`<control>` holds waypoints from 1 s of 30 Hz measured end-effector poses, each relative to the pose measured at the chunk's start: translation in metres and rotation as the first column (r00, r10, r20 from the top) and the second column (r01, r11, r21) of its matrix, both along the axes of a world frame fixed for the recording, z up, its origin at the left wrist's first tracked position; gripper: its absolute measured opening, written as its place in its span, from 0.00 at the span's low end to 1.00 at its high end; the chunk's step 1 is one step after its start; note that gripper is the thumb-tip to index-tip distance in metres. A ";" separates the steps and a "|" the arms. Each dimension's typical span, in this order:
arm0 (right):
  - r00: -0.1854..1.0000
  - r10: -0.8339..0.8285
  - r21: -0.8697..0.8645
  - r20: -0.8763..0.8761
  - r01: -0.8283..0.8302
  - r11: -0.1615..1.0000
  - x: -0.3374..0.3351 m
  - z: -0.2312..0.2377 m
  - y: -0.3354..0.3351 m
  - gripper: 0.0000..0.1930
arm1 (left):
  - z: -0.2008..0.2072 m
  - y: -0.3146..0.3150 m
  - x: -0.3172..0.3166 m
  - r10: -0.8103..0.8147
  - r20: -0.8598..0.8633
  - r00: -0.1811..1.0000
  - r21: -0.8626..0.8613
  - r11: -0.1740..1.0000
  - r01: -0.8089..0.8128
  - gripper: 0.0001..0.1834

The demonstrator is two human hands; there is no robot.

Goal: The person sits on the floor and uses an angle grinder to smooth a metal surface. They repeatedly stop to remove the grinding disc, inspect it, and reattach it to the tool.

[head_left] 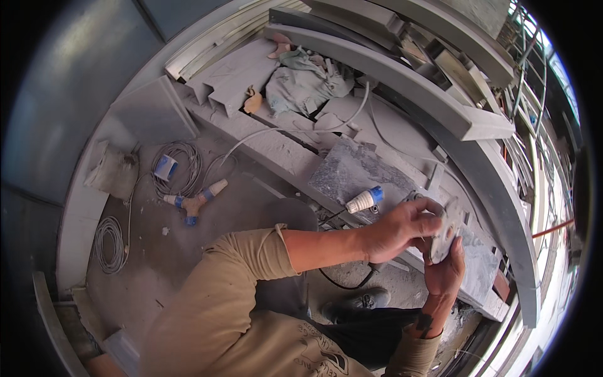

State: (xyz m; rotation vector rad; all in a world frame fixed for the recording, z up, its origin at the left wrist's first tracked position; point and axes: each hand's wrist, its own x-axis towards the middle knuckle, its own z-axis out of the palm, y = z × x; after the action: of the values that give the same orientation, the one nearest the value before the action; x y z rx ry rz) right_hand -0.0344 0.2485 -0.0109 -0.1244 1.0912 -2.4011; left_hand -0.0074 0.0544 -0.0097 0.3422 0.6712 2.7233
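My left hand (402,230) is closed on a dusty grey metal part (445,234) with a flat, rounded face and a hole in it. From below, my right hand (446,269) grips the lower edge of the same part, its thumb laid along the side. The fingers hide some of it, and its exact kind cannot be made out. On the stone slab (333,168) beside my left hand lies a white and blue plug connector (364,200). A small ring-like piece (375,209) rests next to the connector.
Long grey beams (433,94) curve behind the dusty bench. A crumpled grey-green cloth (304,85) lies among scraps. On the floor at left are coiled cables (179,168), a three-way blue and white connector (193,202) and another coil (110,245). A loose cable (276,130) crosses the bench.
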 end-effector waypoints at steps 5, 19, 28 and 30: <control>0.990 0.110 -0.093 -0.086 -0.118 0.989 0.001 -0.012 -0.004 0.17 | 0.007 -0.006 0.007 0.011 -0.006 1.000 -0.029 1.000 -0.011 0.24; 0.795 -0.111 0.496 -0.596 0.473 0.728 -0.002 0.007 0.007 0.27 | 0.008 -0.009 0.003 0.143 0.085 0.986 -0.439 0.894 -0.092 0.24; 0.830 -0.146 0.584 -0.539 0.493 0.645 -0.012 0.001 0.017 0.27 | -0.016 -0.061 -0.063 0.173 0.131 0.976 -0.851 0.525 0.021 0.20; 0.814 -0.131 0.581 -0.566 0.507 0.636 -0.010 0.004 0.018 0.26 | -0.028 -0.083 -0.081 0.206 0.162 0.965 -0.898 0.435 0.058 0.19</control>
State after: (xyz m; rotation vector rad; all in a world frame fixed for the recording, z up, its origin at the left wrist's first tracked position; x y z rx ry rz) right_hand -0.0447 0.2662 -0.0071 -0.2746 2.4171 -2.0676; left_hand -0.0887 -0.0287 -0.0378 -0.3159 1.9368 1.9617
